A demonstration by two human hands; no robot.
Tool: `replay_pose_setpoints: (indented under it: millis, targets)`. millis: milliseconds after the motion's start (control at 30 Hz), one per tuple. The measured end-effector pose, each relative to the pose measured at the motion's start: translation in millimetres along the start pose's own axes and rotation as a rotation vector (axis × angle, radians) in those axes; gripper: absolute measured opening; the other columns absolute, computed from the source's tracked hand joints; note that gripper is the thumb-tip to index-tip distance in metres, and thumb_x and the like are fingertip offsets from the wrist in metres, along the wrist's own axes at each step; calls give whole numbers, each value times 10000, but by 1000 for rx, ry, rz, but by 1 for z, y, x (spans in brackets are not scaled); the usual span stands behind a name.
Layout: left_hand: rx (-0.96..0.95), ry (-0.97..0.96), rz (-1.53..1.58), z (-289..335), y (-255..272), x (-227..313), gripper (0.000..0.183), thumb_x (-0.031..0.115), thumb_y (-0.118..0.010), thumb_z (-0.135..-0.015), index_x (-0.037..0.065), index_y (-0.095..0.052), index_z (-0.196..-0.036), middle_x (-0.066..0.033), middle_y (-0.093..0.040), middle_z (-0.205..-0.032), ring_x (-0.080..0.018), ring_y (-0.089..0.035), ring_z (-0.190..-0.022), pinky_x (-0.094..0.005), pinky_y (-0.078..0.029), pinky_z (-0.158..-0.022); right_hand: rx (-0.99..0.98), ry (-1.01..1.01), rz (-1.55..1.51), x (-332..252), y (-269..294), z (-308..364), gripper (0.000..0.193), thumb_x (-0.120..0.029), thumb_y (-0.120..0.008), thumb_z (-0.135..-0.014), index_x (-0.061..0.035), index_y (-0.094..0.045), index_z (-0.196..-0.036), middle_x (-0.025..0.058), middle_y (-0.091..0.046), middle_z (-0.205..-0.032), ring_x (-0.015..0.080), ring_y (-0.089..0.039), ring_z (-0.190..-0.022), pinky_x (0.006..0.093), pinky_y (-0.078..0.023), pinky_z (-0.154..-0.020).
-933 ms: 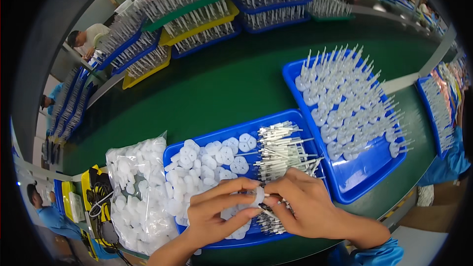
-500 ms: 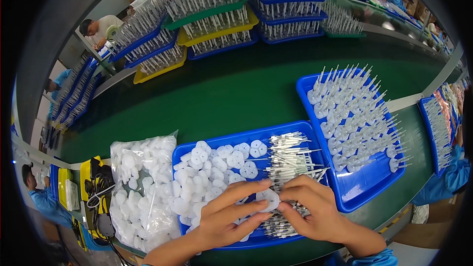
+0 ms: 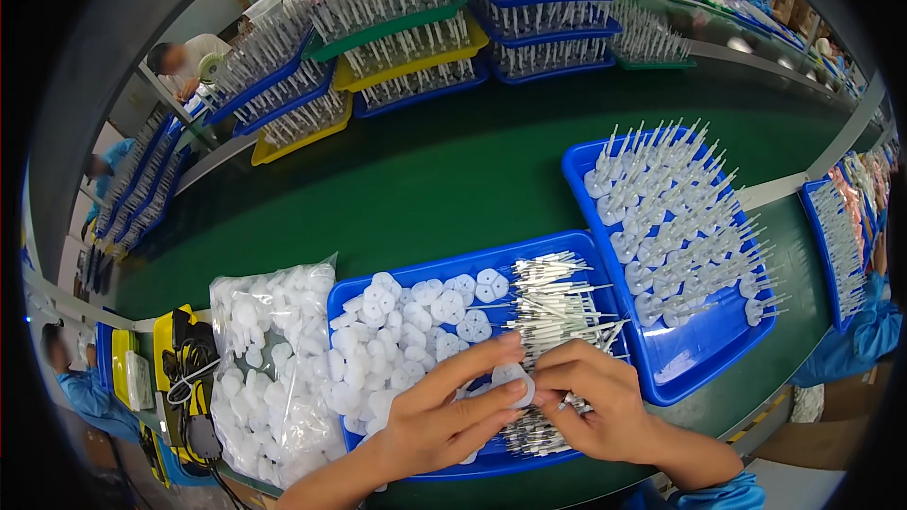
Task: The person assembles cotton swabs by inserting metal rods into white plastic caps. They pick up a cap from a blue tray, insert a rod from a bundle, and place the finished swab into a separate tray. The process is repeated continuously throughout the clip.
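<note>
My left hand (image 3: pixel 453 403) is closed on a white translucent plastic disc (image 3: pixel 513 383), held by its edge between thumb and fingers. Against the disc's right side, my right hand (image 3: pixel 593 399) pinches what looks like a thin rod, mostly hidden by the fingers. Both hands are over the near part of a blue tray (image 3: pixel 444 259). Loose white lobed discs (image 3: pixel 380 297) fill the tray's left side. A heap of thin white rods with metal ends (image 3: pixel 557 307) lies on its right side, behind my right hand.
Right of it, a blue tray (image 3: pixel 699 365) holds rows of discs with upright rods. A clear bag of white discs (image 3: pixel 274 359) lies to the left, beside a yellow-black device with cables (image 3: pixel 189 368). Stacked trays of rods (image 3: pixel 406 28) line the far side. Other people work around.
The disc has tilted in my left hand, and my right fingertips have shifted slightly at its right side. The whole view has moved a little; the trays look unchanged.
</note>
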State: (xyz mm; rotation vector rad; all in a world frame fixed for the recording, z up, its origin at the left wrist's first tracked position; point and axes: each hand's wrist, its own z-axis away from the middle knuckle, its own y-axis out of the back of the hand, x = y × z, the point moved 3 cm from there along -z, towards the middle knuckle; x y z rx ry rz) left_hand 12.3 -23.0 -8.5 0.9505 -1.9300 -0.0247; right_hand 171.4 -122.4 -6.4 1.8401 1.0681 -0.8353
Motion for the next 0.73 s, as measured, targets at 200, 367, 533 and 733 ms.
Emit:
replay_pose_setpoints:
  millis: [200,367,533,733]
  targets:
    - [78,135,201,-2,1,1,448,-51,-774,-779,-39,-653,-1210,-283,-468,-1424,-364,-633,-1167,-410,-553,-954,24,14,-12,-1,0,1,202,92,-701,-788,22,-661,-973,131,-635,-977,202,-651,-723,281,-513,-549]
    - [27,114,195,-2,5,-1,473,-52,-781,-768,-43,-644,-1221,-283,-468,-1426,-364,-631,-1172,-410,-551,-954,20,5,-4,-2,-2,3,202,87,-702,-795,24,-666,-983,134,-640,-980,195,-652,-725,271,-511,-536]
    - [-2,146,271,0,5,-5,472,-59,-712,-839,-45,-588,-1295,-275,-458,-1441,-365,-606,-1206,-425,-542,-973,11,-41,-20,-5,0,1,212,62,-691,-830,21,-662,-1035,138,-644,-984,192,-656,-743,269,-511,-529]
    - [311,913,1163,15,-2,-18,474,113,-552,-1010,0,-422,-1452,-265,-400,-1495,-362,-549,-1275,-494,-498,-1030,-34,-224,-18,-12,7,-3,272,-58,-674,-911,-31,-640,-1180,136,-653,-1036,252,-667,-809,304,-559,-662]
